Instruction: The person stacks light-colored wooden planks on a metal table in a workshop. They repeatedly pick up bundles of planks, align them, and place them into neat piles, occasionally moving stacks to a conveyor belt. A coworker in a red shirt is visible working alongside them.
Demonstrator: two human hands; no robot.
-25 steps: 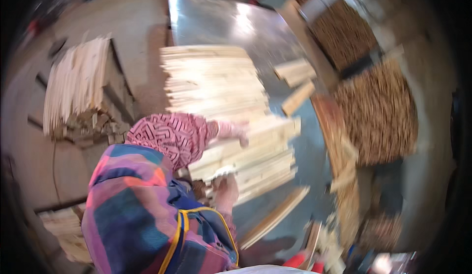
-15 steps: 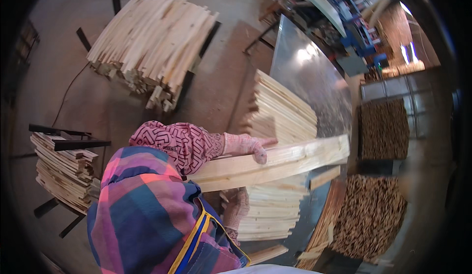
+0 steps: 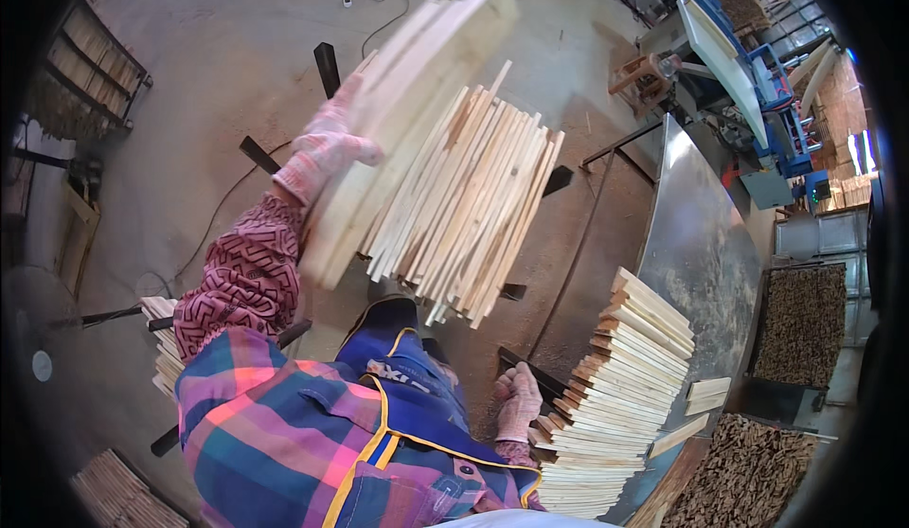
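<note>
My left hand (image 3: 327,149), in a pink-and-white glove, grips a small bundle of pale wooden planks (image 3: 412,111) from its left side, with the thumb across the wood. The bundle is blurred and tilted in the air, partly covering a stack of wooden strips (image 3: 473,206) on a dark stand. My right hand (image 3: 519,400), gloved too, hangs with its fingers curled in and no wood visible in it. It is beside the left ends of a row of boards (image 3: 625,386) lying side by side on a metal table.
The shiny metal table (image 3: 701,215) reaches away at right, with short loose pieces (image 3: 705,395) on it. Brown stacks (image 3: 800,320) stand beyond it. A blue machine (image 3: 781,102) is at far right. Black stand legs (image 3: 327,69) and a cable (image 3: 222,201) lie left of the strips.
My left hand has carried the planks from above the table row over to the strip stack at left. My right hand has come away from under them. The view has turned left.
</note>
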